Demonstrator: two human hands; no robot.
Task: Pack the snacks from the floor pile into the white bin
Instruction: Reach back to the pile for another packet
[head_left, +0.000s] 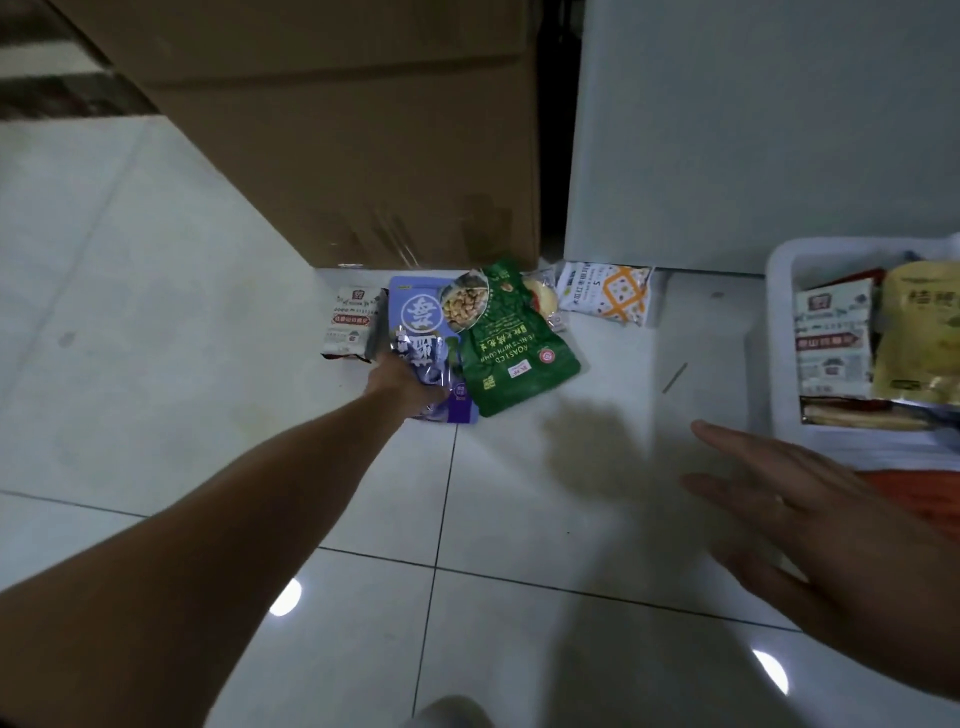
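On the floor (156, 364) by a box (337, 130), the left hand (402, 387) grips a purple pouch (415, 317) touching a green bag (514, 353), best lifted straight up to avoid dragging it, while the right hand (810, 499) hovers flat and empty near the bin (779, 338).

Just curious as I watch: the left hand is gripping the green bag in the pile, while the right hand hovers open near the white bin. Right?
Not quite: in the head view the left hand grips the purple bag, not the green bag beside it. The right hand does hover open near the white bin.
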